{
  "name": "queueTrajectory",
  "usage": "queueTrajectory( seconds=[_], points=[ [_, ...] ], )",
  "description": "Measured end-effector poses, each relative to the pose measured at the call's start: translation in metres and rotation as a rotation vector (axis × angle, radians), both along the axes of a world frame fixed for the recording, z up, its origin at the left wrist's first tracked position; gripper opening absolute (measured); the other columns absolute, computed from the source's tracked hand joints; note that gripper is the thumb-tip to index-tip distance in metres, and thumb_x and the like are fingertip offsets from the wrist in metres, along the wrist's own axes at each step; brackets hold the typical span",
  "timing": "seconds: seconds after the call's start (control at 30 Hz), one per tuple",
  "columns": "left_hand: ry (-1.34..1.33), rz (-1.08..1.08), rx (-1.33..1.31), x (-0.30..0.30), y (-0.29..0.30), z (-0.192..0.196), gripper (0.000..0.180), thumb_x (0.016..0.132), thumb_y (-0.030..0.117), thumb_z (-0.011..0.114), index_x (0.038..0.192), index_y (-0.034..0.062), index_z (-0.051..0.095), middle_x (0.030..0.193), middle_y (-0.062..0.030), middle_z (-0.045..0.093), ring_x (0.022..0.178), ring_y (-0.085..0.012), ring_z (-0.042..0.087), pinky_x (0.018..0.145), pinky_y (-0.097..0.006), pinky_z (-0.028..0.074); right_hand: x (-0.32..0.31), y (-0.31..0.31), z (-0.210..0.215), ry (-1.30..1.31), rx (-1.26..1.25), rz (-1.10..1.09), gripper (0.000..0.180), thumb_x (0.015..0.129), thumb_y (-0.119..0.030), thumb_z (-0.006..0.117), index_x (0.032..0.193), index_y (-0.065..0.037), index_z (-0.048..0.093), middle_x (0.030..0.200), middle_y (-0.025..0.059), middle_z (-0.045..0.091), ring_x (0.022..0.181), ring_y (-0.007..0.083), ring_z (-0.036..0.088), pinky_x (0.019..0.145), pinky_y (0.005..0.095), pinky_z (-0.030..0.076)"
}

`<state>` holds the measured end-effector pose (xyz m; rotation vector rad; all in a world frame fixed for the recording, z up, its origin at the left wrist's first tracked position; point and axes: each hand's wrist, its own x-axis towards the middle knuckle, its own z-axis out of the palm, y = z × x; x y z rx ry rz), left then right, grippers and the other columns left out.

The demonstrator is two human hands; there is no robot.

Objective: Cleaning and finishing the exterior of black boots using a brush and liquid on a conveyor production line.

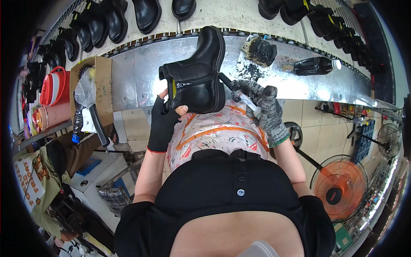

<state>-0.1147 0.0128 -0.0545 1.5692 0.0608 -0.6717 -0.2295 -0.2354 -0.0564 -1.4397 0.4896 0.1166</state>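
A black ankle boot (197, 75) with a side zipper lies on its side at the front edge of the metal bench, its toe pointing away from me. My left hand (165, 122), in a black fingerless glove, grips the boot by its top opening, thumb on the outer leather. In a dark-smudged grey knit glove, my right hand (266, 109) is closed around a slim pen-like tool (249, 103) with a whitish barrel. The tool's black tip meets the sole edge near the heel; its exact kind is unclear. A patterned apron (214, 139) covers my lap beneath the boot.
On the metal bench (141, 81) sit a blackened sponge-like block (260, 51) and a bottle of dark liquid (314, 66). Behind runs a conveyor (231, 19) carrying black boots. A cardboard box (105, 88) stands left, a fan (340, 188) right. Another person (47, 180) is at lower left.
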Motion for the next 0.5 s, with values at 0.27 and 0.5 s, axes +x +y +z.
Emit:
queueTrajectory(
  seconds=[0.27, 0.5],
  points=[
    [0.206, -0.022, -0.156, -0.008, 0.002, -0.003, 0.056, 0.076, 0.007, 0.069, 0.125, 0.0031, 0.043, 0.100, -0.0064, 0.059, 0.087, -0.0139, 0.061, 0.075, -0.025, 0.053, -0.002, -0.022, 0.016, 0.125, 0.273, -0.010, 0.093, 0.082, -0.076, 0.023, 0.129, 0.001, 0.046, 0.112, 0.0124, 0.061, 0.078, 0.0070, 0.061, 0.050, 0.0125, 0.044],
    [0.186, 0.016, -0.188, -0.019, -0.022, 0.006, 0.061, 0.078, 0.009, 0.069, 0.129, 0.0032, 0.036, 0.102, -0.0083, 0.056, 0.089, -0.0141, 0.059, 0.075, -0.027, 0.053, -0.009, -0.032, 0.053, -0.029, -0.319, 0.372, 0.057, 0.095, -0.046, 0.038, 0.123, 0.001, 0.053, 0.108, 0.0099, 0.065, 0.091, 0.0186, 0.063, 0.080, 0.0289, 0.050]
  ],
)
